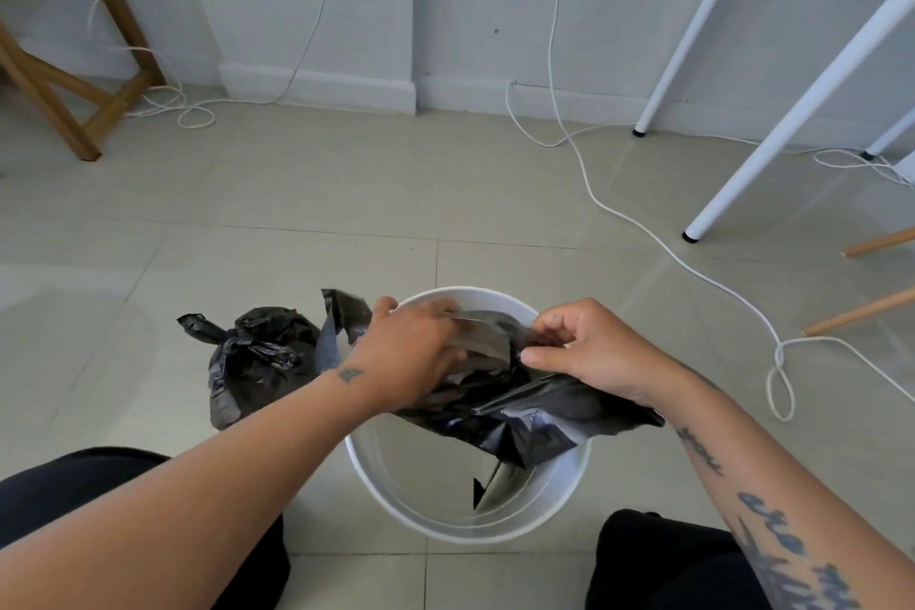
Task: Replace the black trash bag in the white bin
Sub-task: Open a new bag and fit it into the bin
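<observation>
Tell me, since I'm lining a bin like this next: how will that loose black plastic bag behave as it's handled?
Probably floppy: the loose black plastic bag sags in crumpled folds across the round white bin. Likely light, since the left hand and right hand lift it by pinches. Its glossy film may be slippery.

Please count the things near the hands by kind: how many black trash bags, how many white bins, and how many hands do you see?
Black trash bags: 2, a tied full bag on the floor and a new bag held over the bin
White bins: 1
Hands: 2, the left hand and the right hand
Total: 5
</observation>
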